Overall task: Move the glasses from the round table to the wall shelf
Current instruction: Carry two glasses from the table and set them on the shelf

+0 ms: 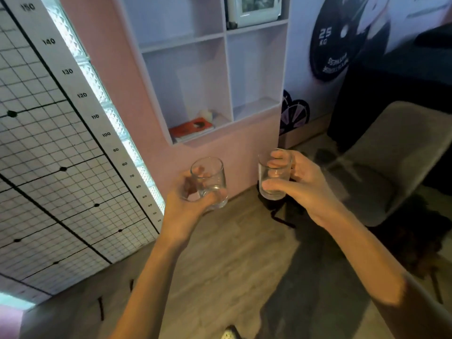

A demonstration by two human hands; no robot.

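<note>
Pink wall (117,69) straight ahead, with a white wall shelf (227,77) of open compartments set into it. Below the shelf's lower edge, held up in the air over the wooden floor (232,253): two clear glasses, neither in any compartment. Left glass (211,179) gripped by the left hand (190,201), fingers and thumb curled round its lower half, mouth up and leaning a little away from the camera. Right glass (275,177) gripped by the right hand (303,184), thumb across the near side low down, fingers wrapped round the far side near the rim, standing close to upright. Near each other but apart, touching nothing except the hands; both seemingly empty. Bare forearms (354,245) reaching in from the bottom edge of the view.

In the shelf's lower left compartment, near its front edge: a red book (190,127) lying flat, with a pale rounded object (205,114) just behind it, too blurred to name. In the top right compartment, a white boxy item (254,8), cut off by the top of the view. Left of the pink wall, a lit strip of glass blocks (110,113) and a gridded height chart (61,155) numbered up its side. Right of the shelf, a wall picture of a black weight plate (342,42) marked 25 KG, and below it a grey chair (396,162) on the floor.
</note>
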